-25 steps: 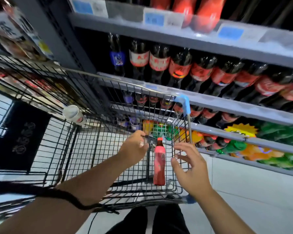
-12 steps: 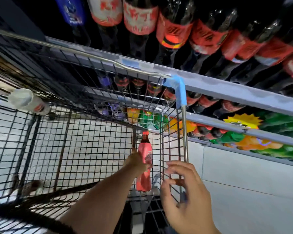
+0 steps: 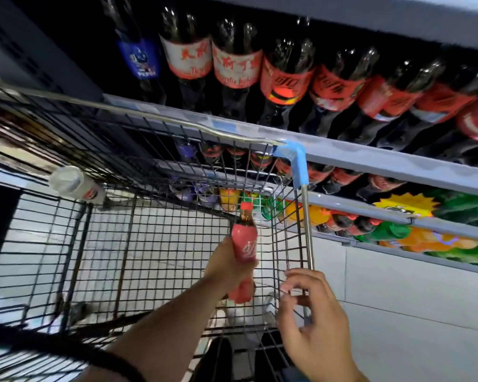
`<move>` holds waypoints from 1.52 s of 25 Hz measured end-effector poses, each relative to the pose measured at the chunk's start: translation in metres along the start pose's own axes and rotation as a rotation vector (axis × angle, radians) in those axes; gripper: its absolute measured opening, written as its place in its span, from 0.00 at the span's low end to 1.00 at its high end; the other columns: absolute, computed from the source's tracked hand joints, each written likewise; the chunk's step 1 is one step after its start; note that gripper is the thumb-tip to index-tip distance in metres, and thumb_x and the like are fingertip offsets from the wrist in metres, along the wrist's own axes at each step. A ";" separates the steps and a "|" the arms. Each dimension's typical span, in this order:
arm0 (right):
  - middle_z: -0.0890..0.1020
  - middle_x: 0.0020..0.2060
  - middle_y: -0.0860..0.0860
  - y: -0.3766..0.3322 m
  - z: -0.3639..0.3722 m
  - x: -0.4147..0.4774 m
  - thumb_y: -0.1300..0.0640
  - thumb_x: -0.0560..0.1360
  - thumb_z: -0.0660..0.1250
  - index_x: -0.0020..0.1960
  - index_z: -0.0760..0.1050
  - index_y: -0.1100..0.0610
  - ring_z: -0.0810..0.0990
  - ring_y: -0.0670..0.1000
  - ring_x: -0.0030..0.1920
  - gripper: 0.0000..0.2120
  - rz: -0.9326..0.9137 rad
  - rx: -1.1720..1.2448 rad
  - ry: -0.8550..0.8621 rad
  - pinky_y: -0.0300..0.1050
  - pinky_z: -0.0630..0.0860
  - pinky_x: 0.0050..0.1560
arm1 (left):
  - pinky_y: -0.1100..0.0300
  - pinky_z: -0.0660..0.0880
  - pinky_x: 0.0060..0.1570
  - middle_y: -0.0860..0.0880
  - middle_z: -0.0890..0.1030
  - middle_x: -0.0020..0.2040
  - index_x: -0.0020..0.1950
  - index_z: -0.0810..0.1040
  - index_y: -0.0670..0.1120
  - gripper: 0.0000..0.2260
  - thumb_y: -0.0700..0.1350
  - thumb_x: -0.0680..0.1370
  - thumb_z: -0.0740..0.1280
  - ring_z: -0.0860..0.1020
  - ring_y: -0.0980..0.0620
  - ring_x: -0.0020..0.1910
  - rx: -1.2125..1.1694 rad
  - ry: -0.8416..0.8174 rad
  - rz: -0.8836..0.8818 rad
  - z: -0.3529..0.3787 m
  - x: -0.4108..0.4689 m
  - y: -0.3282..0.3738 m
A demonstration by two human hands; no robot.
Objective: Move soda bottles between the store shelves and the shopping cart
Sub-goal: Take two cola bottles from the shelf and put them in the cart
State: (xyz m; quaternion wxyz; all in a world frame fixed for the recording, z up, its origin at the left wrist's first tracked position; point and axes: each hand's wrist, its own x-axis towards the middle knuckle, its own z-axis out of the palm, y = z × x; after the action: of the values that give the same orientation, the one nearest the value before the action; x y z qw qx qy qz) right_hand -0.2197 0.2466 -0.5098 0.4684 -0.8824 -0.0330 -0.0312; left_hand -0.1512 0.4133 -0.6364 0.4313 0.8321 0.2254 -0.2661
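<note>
The left grip [image 3: 226,267] is now wrapped round the lower body of the red soda bottle [image 3: 243,244] and holds it upright, its cap pointing toward the far shelves [image 3: 370,161]. A second ago that bottle stood alone in the near right corner of the shopping cart [image 3: 177,125], with the left grip only at its neck. Half a second ago the fingers closed on it. The bottle now sits higher against the right wire wall, though it is not yet above the rim with the blue corner guard [image 3: 295,166].

The right grip [image 3: 315,321] has stayed close to the near end of that wall, fingers loosely curled at the wires. Whether it pinches a wire or merely hovers there I cannot tell.

This looks like the start of a cart-to-shelf move: the bottle is secured and rising. What remains is to clear the rim and find a slot among the rows of cola bottles [image 3: 284,78] to the far right. A pale bottle [image 3: 75,184] lies at the cart's far left, untouched.
</note>
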 end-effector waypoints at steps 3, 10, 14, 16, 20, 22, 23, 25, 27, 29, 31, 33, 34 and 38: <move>0.75 0.57 0.36 -0.017 -0.007 0.001 0.54 0.76 0.66 0.56 0.76 0.52 0.79 0.46 0.59 0.10 0.097 0.078 -0.071 0.50 0.81 0.53 | 0.64 0.75 0.43 0.61 0.81 0.48 0.57 0.73 0.60 0.25 0.59 0.65 0.79 0.79 0.63 0.46 -0.070 -0.011 0.165 -0.070 -0.050 0.045; 0.84 0.55 0.42 -0.146 -0.054 0.033 0.43 0.65 0.78 0.58 0.75 0.35 0.85 0.46 0.51 0.23 0.075 0.430 -0.105 0.38 0.81 0.46 | 0.61 0.79 0.51 0.52 0.85 0.57 0.63 0.77 0.56 0.27 0.49 0.67 0.80 0.83 0.53 0.56 -0.400 -0.311 0.669 -0.203 -0.186 0.156; 0.86 0.50 0.52 -0.224 -0.107 0.059 0.52 0.59 0.83 0.56 0.74 0.40 0.86 0.49 0.46 0.30 -0.061 0.572 0.004 0.40 0.79 0.43 | 0.52 0.79 0.58 0.48 0.82 0.63 0.68 0.74 0.52 0.30 0.46 0.68 0.80 0.81 0.49 0.62 -0.381 -0.308 0.891 -0.247 -0.240 0.221; 0.87 0.49 0.51 -0.258 -0.138 0.072 0.52 0.57 0.83 0.53 0.73 0.41 0.86 0.49 0.45 0.30 -0.127 0.558 0.070 0.42 0.81 0.43 | 0.53 0.79 0.59 0.48 0.82 0.62 0.67 0.76 0.55 0.30 0.47 0.68 0.81 0.81 0.50 0.62 -0.301 -0.300 1.010 -0.265 -0.262 0.259; 0.86 0.45 0.50 -0.306 -0.201 0.101 0.50 0.59 0.81 0.50 0.70 0.44 0.85 0.47 0.43 0.26 -0.266 0.466 0.263 0.38 0.78 0.38 | 0.62 0.76 0.61 0.61 0.80 0.64 0.66 0.72 0.70 0.31 0.61 0.65 0.80 0.79 0.61 0.62 -0.069 -0.144 1.263 -0.301 -0.294 0.340; 0.85 0.44 0.47 -0.323 -0.230 0.125 0.56 0.64 0.81 0.48 0.68 0.45 0.84 0.48 0.44 0.24 -0.342 0.381 0.359 0.42 0.80 0.40 | 0.65 0.74 0.61 0.61 0.79 0.64 0.65 0.74 0.67 0.29 0.62 0.66 0.78 0.78 0.62 0.61 -0.097 0.048 1.331 -0.321 -0.294 0.378; 0.85 0.43 0.48 -0.330 -0.244 0.140 0.60 0.67 0.80 0.47 0.67 0.45 0.84 0.50 0.44 0.23 -0.363 0.367 0.400 0.47 0.81 0.42 | 0.67 0.74 0.59 0.60 0.79 0.62 0.63 0.75 0.64 0.25 0.59 0.68 0.77 0.79 0.62 0.60 -0.136 0.136 1.350 -0.333 -0.292 0.396; 0.84 0.42 0.48 -0.347 -0.270 0.172 0.64 0.69 0.78 0.46 0.67 0.46 0.84 0.49 0.40 0.23 -0.417 0.354 0.466 0.48 0.81 0.40 | 0.72 0.71 0.57 0.59 0.79 0.59 0.60 0.75 0.60 0.17 0.52 0.74 0.75 0.78 0.65 0.58 -0.114 0.392 1.385 -0.357 -0.283 0.434; 0.83 0.41 0.46 -0.369 -0.292 0.205 0.61 0.70 0.77 0.45 0.66 0.42 0.79 0.41 0.33 0.23 -0.488 0.316 0.525 0.39 0.76 0.34 | 0.72 0.70 0.56 0.56 0.79 0.56 0.58 0.75 0.54 0.13 0.46 0.76 0.74 0.77 0.64 0.55 -0.057 0.670 1.417 -0.380 -0.272 0.467; 0.82 0.42 0.42 -0.392 -0.304 0.235 0.56 0.71 0.78 0.46 0.65 0.40 0.78 0.38 0.35 0.22 -0.559 0.308 0.573 0.42 0.79 0.37 | 0.64 0.72 0.55 0.53 0.79 0.53 0.57 0.76 0.49 0.11 0.43 0.76 0.73 0.77 0.57 0.51 -0.029 0.837 1.450 -0.395 -0.260 0.493; 0.82 0.42 0.43 -0.407 -0.308 0.264 0.55 0.73 0.78 0.48 0.65 0.44 0.80 0.39 0.39 0.21 -0.597 0.339 0.567 0.50 0.83 0.43 | 0.58 0.74 0.51 0.52 0.78 0.50 0.55 0.76 0.49 0.09 0.43 0.77 0.71 0.77 0.54 0.48 -0.002 0.877 1.443 -0.404 -0.247 0.511; 0.82 0.43 0.45 -0.416 -0.305 0.290 0.56 0.74 0.77 0.50 0.64 0.48 0.82 0.43 0.43 0.20 -0.598 0.343 0.563 0.55 0.83 0.47 | 0.53 0.76 0.49 0.53 0.79 0.47 0.53 0.74 0.51 0.07 0.44 0.78 0.70 0.78 0.53 0.45 0.015 0.844 1.417 -0.408 -0.233 0.528; 0.81 0.44 0.46 -0.418 -0.302 0.300 0.56 0.74 0.77 0.50 0.64 0.49 0.82 0.45 0.43 0.20 -0.595 0.333 0.566 0.55 0.82 0.49 | 0.52 0.76 0.48 0.53 0.79 0.46 0.52 0.74 0.51 0.07 0.44 0.78 0.71 0.78 0.53 0.44 0.004 0.840 1.416 -0.407 -0.227 0.533; 0.81 0.41 0.46 -0.408 -0.290 0.327 0.60 0.74 0.76 0.47 0.62 0.44 0.80 0.42 0.37 0.22 -0.552 0.309 0.551 0.41 0.80 0.44 | 0.60 0.73 0.46 0.52 0.75 0.44 0.50 0.73 0.49 0.10 0.47 0.75 0.72 0.74 0.54 0.41 -0.157 1.035 1.576 -0.403 -0.208 0.544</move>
State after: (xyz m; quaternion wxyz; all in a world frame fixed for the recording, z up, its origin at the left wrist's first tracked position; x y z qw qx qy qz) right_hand 0.0634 0.2440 0.0168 0.5608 -0.7182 -0.1461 -0.3851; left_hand 0.1209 0.4347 0.0172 0.3882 0.7281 -0.2209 0.5199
